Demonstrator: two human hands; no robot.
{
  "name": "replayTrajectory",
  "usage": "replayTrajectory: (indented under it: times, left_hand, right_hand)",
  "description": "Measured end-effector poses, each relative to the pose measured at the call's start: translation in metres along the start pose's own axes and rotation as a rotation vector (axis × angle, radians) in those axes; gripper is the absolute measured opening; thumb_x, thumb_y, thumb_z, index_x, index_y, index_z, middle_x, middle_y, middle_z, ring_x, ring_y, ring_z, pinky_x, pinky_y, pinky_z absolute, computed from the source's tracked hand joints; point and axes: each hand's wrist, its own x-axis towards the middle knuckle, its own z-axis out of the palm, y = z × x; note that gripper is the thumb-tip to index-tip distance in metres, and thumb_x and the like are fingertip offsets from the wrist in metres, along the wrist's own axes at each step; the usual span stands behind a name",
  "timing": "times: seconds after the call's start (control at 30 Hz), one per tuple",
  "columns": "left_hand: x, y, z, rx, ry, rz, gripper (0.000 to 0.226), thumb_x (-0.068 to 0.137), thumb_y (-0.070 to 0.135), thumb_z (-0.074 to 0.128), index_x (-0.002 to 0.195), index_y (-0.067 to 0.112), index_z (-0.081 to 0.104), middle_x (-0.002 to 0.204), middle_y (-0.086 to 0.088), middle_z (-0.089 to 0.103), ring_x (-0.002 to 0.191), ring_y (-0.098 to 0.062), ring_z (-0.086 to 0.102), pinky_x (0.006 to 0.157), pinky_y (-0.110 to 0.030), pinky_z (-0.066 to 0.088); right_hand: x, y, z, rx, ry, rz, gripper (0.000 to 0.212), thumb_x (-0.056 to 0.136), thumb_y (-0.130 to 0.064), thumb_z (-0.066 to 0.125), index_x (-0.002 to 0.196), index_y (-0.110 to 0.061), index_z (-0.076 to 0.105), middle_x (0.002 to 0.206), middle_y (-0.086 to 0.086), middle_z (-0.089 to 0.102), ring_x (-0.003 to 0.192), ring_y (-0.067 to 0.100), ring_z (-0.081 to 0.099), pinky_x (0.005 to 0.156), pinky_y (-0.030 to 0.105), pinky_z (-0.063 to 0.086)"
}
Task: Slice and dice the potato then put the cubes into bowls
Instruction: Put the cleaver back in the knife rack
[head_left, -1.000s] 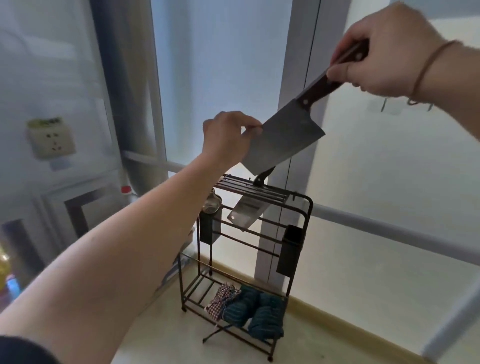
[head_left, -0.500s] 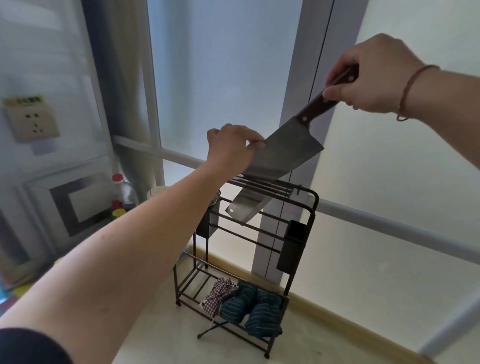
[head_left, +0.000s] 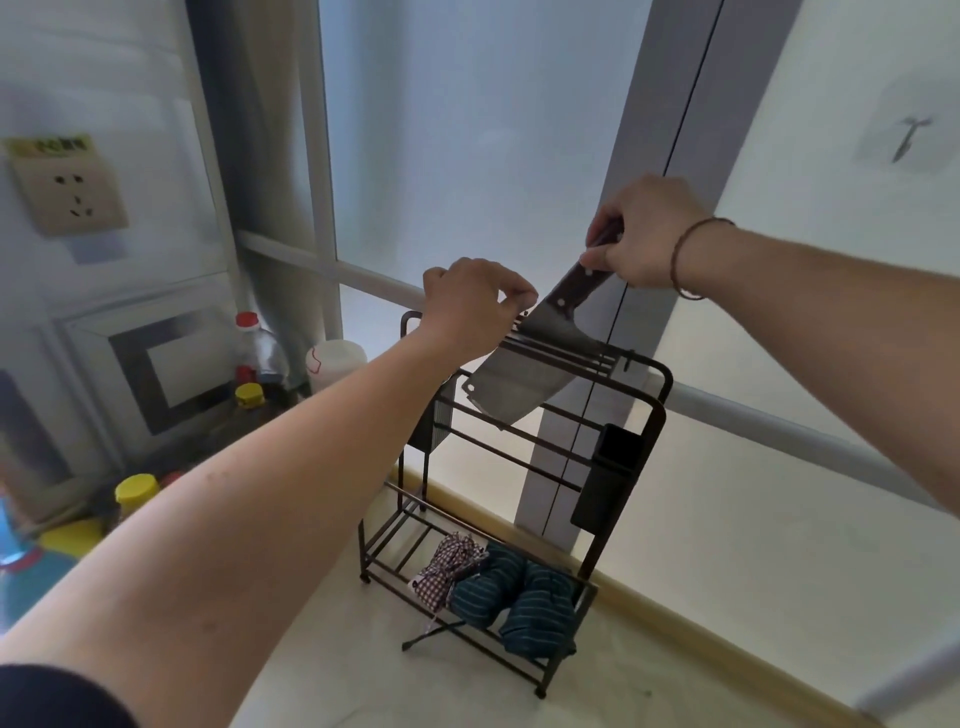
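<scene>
Cleaver (head_left: 524, 376) lowered since a second ago, blade now through rack (head_left: 644, 410) top slots below your fingers. Right hand (head_left: 647, 234) clenched on handle; left hand (head_left: 475, 301) pinches blade spine. Knife being stowed; potato, bowls not visible.

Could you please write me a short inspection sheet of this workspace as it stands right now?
Surface: pale countertop carrying a black wire rack.
Job's things: cleaver, blade partly down through the rack's top slots; potato and bowls not seen.
Clutter: folded cloths on the rack's bottom shelf; bottles at left.
Hands: right hand grips the cleaver's handle; left hand pinches the blade's spine.
Cables: nothing seen.
Surroundings: wall socket, frosted window.
</scene>
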Motion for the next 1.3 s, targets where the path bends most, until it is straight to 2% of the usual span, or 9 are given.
replayTrajectory:
  times: [0.17,0.3,0.43,0.57,0.67,0.8,1.0,1.17,1.3]
  left_hand:
    - [-0.004,-0.008,0.008,-0.014,0.006,0.018,0.019,0.102,0.038,0.059,0.102,0.037,0.078,0.111,0.014,0.073,0.108,-0.013,0.06,0.098,-0.04,0.037]
    - [-0.009,-0.012,0.013,-0.056,0.015,0.024,0.018,0.101,0.036,0.061,0.101,0.036,0.079,0.106,0.013,0.074,0.107,-0.014,0.061,0.098,-0.04,0.036]
    - [-0.014,-0.015,0.018,-0.083,0.027,0.039,0.019,0.1,0.034,0.061,0.101,0.033,0.08,0.104,0.011,0.074,0.107,-0.018,0.061,0.101,-0.048,0.04]
    - [-0.017,-0.016,0.023,-0.112,0.04,0.041,0.019,0.1,0.033,0.062,0.102,0.03,0.08,0.105,0.008,0.074,0.108,-0.021,0.061,0.101,-0.051,0.042]
    - [-0.018,-0.015,0.023,-0.109,0.051,0.051,0.019,0.1,0.032,0.062,0.103,0.029,0.08,0.106,0.007,0.074,0.109,-0.021,0.06,0.101,-0.051,0.043]
    - [-0.02,-0.014,0.022,-0.096,0.056,0.055,0.02,0.101,0.034,0.061,0.105,0.029,0.079,0.108,0.008,0.074,0.11,-0.021,0.059,0.102,-0.052,0.041]
    - [-0.025,-0.013,0.022,-0.075,0.056,0.057,0.021,0.102,0.032,0.059,0.111,0.027,0.078,0.112,0.007,0.072,0.114,-0.02,0.056,0.104,-0.049,0.039]
    - [-0.032,-0.01,0.021,-0.112,0.069,0.079,0.024,0.101,0.03,0.061,0.12,0.026,0.074,0.123,0.005,0.069,0.119,-0.021,0.054,0.106,-0.05,0.039]
    - [-0.041,-0.002,0.024,-0.159,0.109,0.062,0.033,0.1,0.028,0.06,0.132,0.024,0.067,0.133,0.005,0.065,0.128,-0.02,0.051,0.112,-0.05,0.038]
  right_hand:
    - [0.002,-0.008,0.022,-0.02,-0.002,-0.007,0.022,0.09,-0.025,0.069,0.107,-0.011,0.071,0.107,0.006,0.065,0.089,0.016,0.053,0.078,0.024,0.04]
    - [0.001,-0.009,0.035,-0.002,0.033,0.003,0.02,0.088,-0.024,0.07,0.105,-0.013,0.07,0.121,0.012,0.057,0.103,0.023,0.054,0.085,0.029,0.044]
    - [-0.002,-0.01,0.042,0.012,0.085,0.014,0.021,0.089,-0.02,0.071,0.108,-0.011,0.067,0.129,0.013,0.042,0.091,0.021,0.048,0.086,0.027,0.043]
    - [-0.003,-0.008,0.046,0.043,0.089,0.002,0.021,0.089,-0.01,0.07,0.11,-0.009,0.065,0.13,0.01,0.035,0.093,0.022,0.052,0.087,0.022,0.04]
    - [-0.002,-0.009,0.046,0.007,0.048,-0.011,0.025,0.09,-0.011,0.068,0.114,-0.013,0.062,0.132,0.01,0.034,0.09,0.021,0.049,0.084,0.024,0.04]
    - [0.001,-0.01,0.045,-0.033,0.009,-0.014,0.029,0.089,-0.017,0.068,0.117,-0.018,0.059,0.132,0.009,0.036,0.09,0.026,0.056,0.082,0.033,0.05]
    - [0.003,-0.007,0.048,-0.06,0.01,-0.015,0.037,0.09,-0.019,0.067,0.124,-0.024,0.054,0.133,0.008,0.037,0.089,0.026,0.055,0.077,0.034,0.05]
    - [-0.002,-0.002,0.047,-0.019,0.014,-0.038,0.053,0.089,-0.022,0.068,0.137,-0.028,0.045,0.139,0.01,0.036,0.11,0.031,0.055,0.093,0.04,0.049]
    - [-0.015,0.001,0.043,0.048,0.091,-0.127,0.057,0.088,-0.024,0.069,0.139,-0.028,0.044,0.142,0.01,0.039,0.121,0.031,0.05,0.102,0.037,0.045]
